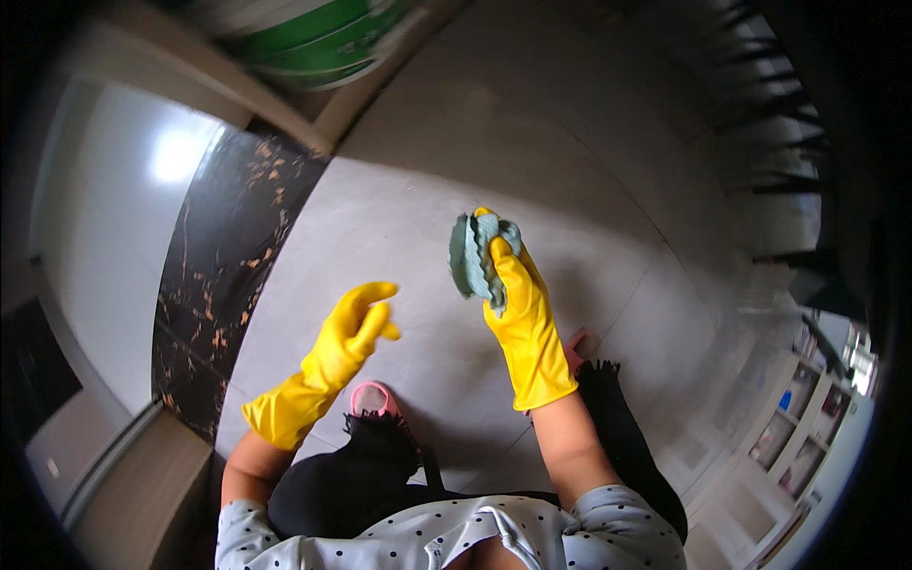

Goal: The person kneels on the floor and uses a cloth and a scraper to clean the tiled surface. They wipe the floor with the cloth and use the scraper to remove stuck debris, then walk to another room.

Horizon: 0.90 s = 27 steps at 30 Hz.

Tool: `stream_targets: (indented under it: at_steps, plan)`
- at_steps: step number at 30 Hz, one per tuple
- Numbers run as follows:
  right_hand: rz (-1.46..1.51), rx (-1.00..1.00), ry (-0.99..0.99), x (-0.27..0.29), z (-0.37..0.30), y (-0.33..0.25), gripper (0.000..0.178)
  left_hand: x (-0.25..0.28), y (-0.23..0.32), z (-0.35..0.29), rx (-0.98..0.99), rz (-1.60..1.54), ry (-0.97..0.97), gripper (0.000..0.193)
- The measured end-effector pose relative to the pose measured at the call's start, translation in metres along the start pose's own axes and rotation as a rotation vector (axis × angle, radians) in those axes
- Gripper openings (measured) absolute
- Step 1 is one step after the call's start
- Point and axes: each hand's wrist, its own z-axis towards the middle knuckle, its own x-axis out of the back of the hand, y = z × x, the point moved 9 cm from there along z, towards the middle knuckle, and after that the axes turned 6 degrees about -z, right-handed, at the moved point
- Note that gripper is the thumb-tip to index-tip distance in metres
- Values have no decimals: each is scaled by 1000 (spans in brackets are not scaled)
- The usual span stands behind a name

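Yellow rubber gloves cover both hands and wrists. My right hand (508, 275) is closed round a folded, blue-green cleaning cloth (467, 255) with wavy edges, held above the grey floor. The thumb presses on the cloth's near side, while most of the other fingers are hidden behind it. Lower and to the left, my left hand (356, 332) is in the air with nothing in it. Its fingers are curved, with a gap between them and the thumb.
Grey tiles make up the floor (608, 237). A black marbled strip (233, 256) borders it on the left. At the upper left, a green and white bucket (313, 43) stands on a wooden shelf (366, 90). White shelving (793, 427) is at right. My pink shoe (375, 399) is below.
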Motion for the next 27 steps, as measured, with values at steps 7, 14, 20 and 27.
stream_targets:
  at_steps: [7, 14, 20, 27]
  plan:
    - [-203, -45, -220, -44, -26, 15, 38, -15, -4, 18, -99, -55, 107, 37]
    - [390, -350, -449, -62, -17, 73, 71, -6, -5, 14, 124, -301, 15, 29]
    - [177, -447, -415, -77, -37, 71, 79, 1, -17, 14, 108, -217, 15, 26]
    - [171, -417, -246, -66, -17, 71, 38, 15, -17, 12, 61, -182, 91, 26]
